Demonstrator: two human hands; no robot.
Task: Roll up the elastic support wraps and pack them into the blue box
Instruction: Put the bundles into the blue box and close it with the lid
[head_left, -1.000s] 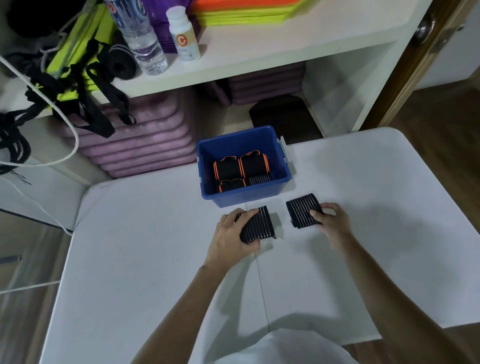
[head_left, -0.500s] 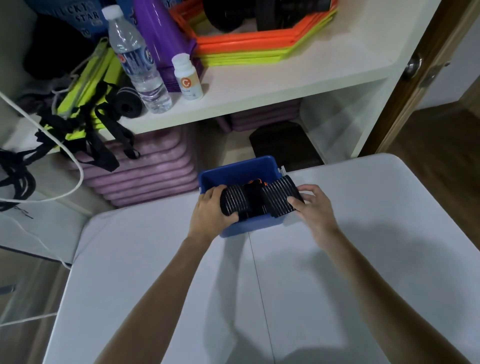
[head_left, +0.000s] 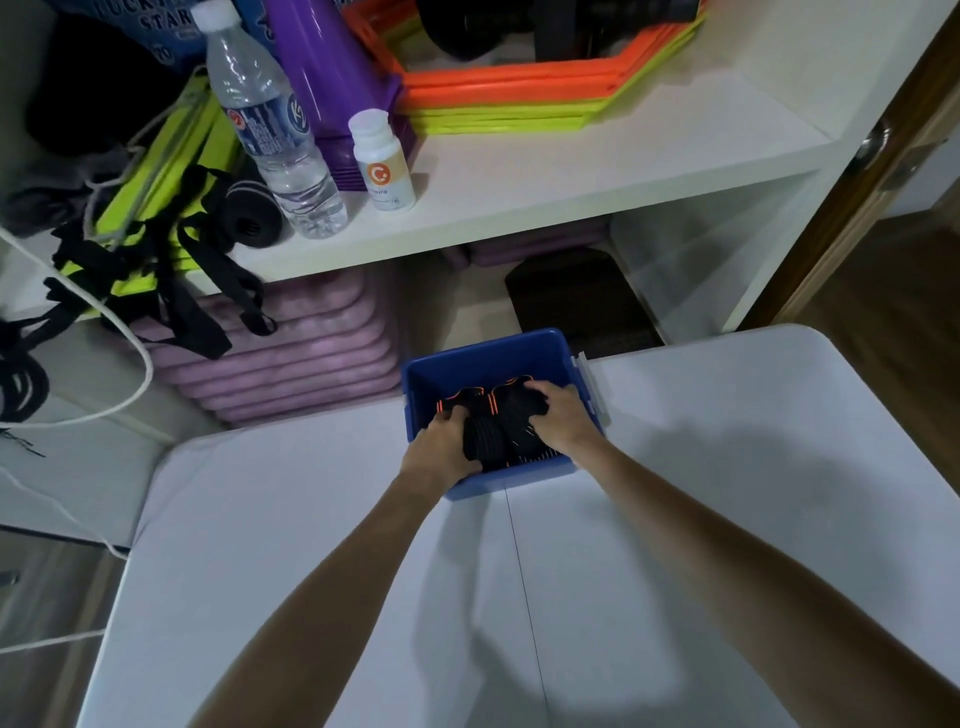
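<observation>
Wraps are going into the blue box (head_left: 483, 353) right now, one rolled black wrap under each of my hands. My left hand (head_left: 441, 452) curls around the left roll (head_left: 480, 439) at the near left of the box, fingers bent over its top and thumb side toward me, so the coil cannot spring loose while I seat it. My right hand (head_left: 558, 415) lies over the right roll (head_left: 519, 415), fingers bent down across its far side; I judge it is clasping the roll and pressing it downward, though the underside of the grip is hidden from me. Both rolls sit inside the box walls, touching each other in the middle, on top of or just beside the orange-trimmed wraps (head_left: 467, 402) already packed toward the far side. Which layer they rest on I cannot tell.

I keep the box at the far edge of the white table (head_left: 727, 467), straight ahead, so both arms reach it evenly. Holding the rolls side by side lets me wedge them against each other and against the near wall, which should stop them unrolling once I let go. No wraps lie on the table, so this looks like the last of the packing. On the shelf beyond stand a water bottle (head_left: 270, 124) and a small white bottle (head_left: 382, 163).
</observation>
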